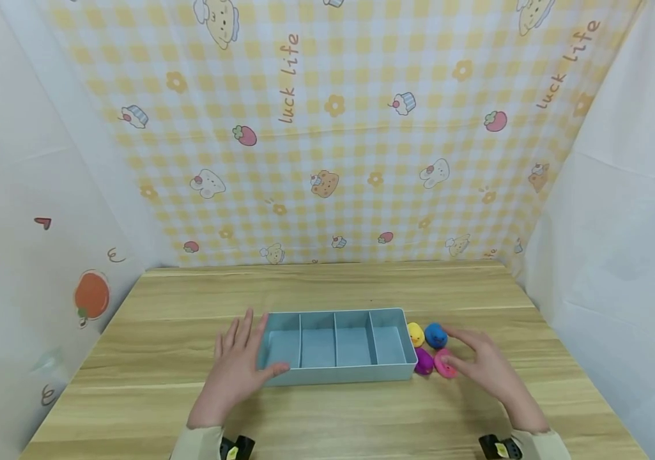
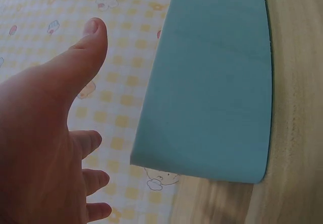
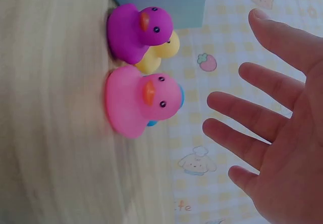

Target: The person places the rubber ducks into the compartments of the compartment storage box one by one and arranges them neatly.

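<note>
A pale blue box (image 1: 339,375) with several side-by-side compartments stands on the wooden table. My left hand (image 1: 238,367) is at the box's left end, fingers spread and overlapping its corner in the head view. Off the box's right end sit small rubber ducks: a yellow duck (image 1: 416,335) and a blue duck (image 1: 436,336) behind, a purple duck (image 1: 423,361) and a pink duck (image 1: 445,363) in front. Over the right side of this group is my right hand (image 1: 485,365), fingers extended. The right wrist view shows a gap between its fingers and the pink duck (image 3: 132,103).
The wooden table (image 1: 350,421) extends around the box. Behind it hangs a yellow checked cloth (image 1: 356,153) with cartoon prints. White cloths line the left (image 1: 22,268) and right (image 1: 615,223) sides.
</note>
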The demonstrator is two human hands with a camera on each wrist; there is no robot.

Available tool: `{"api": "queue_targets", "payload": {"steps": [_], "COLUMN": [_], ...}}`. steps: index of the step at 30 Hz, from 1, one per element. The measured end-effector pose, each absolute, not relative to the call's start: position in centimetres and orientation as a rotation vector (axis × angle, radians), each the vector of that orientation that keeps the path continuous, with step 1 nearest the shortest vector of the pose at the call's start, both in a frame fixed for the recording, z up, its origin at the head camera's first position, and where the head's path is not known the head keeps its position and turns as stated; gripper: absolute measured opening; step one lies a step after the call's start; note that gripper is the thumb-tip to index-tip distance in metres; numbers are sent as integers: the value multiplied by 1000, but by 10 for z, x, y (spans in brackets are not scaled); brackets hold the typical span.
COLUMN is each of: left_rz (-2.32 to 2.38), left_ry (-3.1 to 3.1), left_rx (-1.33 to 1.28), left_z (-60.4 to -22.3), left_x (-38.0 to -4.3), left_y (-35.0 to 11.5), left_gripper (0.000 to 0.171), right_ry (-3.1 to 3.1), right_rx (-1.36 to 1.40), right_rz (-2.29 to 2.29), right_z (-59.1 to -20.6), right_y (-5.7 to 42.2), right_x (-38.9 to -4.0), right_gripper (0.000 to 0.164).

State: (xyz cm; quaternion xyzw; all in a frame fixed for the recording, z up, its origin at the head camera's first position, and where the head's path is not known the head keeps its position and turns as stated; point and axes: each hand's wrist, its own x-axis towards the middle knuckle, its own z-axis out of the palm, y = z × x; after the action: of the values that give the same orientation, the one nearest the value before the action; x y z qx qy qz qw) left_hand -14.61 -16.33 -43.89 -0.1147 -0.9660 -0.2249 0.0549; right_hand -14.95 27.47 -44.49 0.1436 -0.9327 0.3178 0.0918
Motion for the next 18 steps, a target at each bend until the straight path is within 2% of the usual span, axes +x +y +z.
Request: {"api": "queue_targets", "payload": {"steps": [12, 18], "left_rz": [-660, -674], "left_ry": [-2971, -2985], "left_rx": [-327, -307], "left_z": [-450, -455], "left_x": [-146, -147], "left_y": [-165, -164], "left_gripper": [104, 101], "right_ry": [-2818, -2813], "right_rx": [215, 143], "right_rz": [1024, 1081], "right_z": [-464, -468], "right_y": [283, 283], "right_x": [-136, -128], "right_gripper": [52, 52]}}
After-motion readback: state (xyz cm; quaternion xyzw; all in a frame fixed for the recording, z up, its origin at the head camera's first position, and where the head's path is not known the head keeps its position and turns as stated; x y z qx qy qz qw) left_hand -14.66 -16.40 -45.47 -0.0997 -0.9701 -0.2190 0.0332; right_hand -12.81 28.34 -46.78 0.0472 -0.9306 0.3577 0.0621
